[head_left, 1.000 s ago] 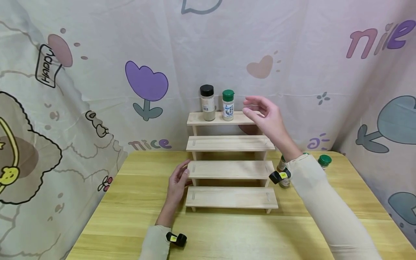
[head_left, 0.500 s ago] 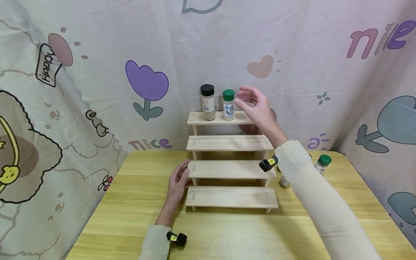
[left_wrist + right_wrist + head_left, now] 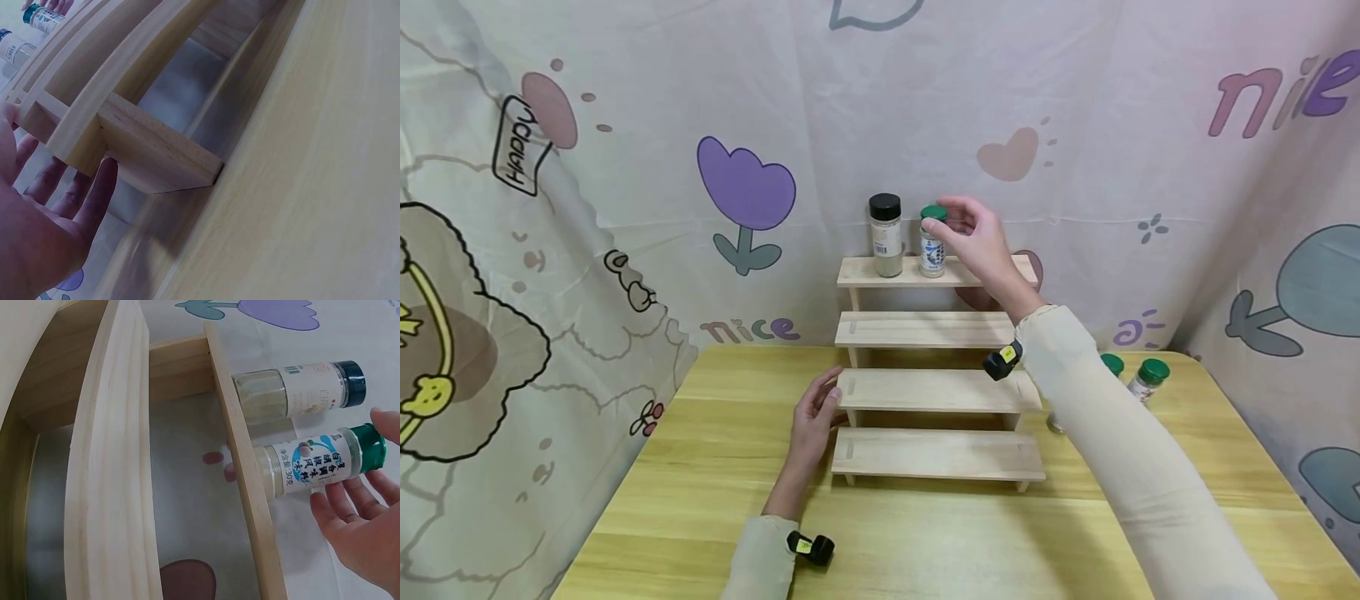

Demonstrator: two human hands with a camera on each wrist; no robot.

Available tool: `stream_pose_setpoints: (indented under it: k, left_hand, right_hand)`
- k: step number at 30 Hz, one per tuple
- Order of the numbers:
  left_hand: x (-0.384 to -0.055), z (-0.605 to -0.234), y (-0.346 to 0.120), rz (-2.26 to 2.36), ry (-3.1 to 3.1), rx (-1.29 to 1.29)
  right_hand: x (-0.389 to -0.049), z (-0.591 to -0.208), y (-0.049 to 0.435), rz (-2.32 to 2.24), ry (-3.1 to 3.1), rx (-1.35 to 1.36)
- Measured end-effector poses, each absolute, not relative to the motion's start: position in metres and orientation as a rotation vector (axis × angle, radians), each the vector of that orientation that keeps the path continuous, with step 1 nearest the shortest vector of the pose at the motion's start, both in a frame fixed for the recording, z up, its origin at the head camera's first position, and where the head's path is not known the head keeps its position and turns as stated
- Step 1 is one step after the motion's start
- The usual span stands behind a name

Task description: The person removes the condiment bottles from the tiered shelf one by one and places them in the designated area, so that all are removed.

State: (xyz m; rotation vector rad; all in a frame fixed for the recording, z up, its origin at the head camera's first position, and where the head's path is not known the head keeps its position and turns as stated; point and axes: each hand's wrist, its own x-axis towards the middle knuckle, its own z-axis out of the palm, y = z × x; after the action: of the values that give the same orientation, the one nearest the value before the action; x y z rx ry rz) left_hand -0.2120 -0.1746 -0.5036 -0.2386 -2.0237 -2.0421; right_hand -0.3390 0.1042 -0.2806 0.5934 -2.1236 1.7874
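Observation:
A clear spice jar with a green cap (image 3: 932,242) stands on the top tier of a stepped wooden display rack (image 3: 936,392). My right hand (image 3: 981,246) is round its upper part, thumb at the cap and fingers along the far side, as the right wrist view shows. Just left of it stands a taller black-capped spice jar (image 3: 887,242), upright and apart. My left hand (image 3: 811,421) rests at the rack's left side; in the left wrist view its loosely bent fingers (image 3: 100,187) lie against the end of a lower tier.
More green-capped jars (image 3: 1150,377) stand on the wooden table (image 3: 715,483) right of the rack, partly hidden by my right sleeve (image 3: 1105,425). A printed cloth (image 3: 850,100) hangs close behind the rack. The rack's three lower tiers hold nothing.
My right hand has moved left over the top tier and come round the green-capped spice jar. My left hand has stayed at the rack's side. The head view has shifted slightly.

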Motion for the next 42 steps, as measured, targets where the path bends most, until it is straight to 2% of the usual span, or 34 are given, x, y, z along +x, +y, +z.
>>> stream_pose_setpoints:
  k: [21,42]
  left_hand:
    - [-0.213,-0.501,-0.17,-2.008,-2.064,-0.226]
    - [-0.212,-0.504,-0.176,-1.995,-2.063,-0.22]
  right_hand:
    - [-0.328,-0.281,0.114,1.764,-2.092,0.531]
    - [-0.28,-0.283,0.136,1.81,-2.049,0.617]
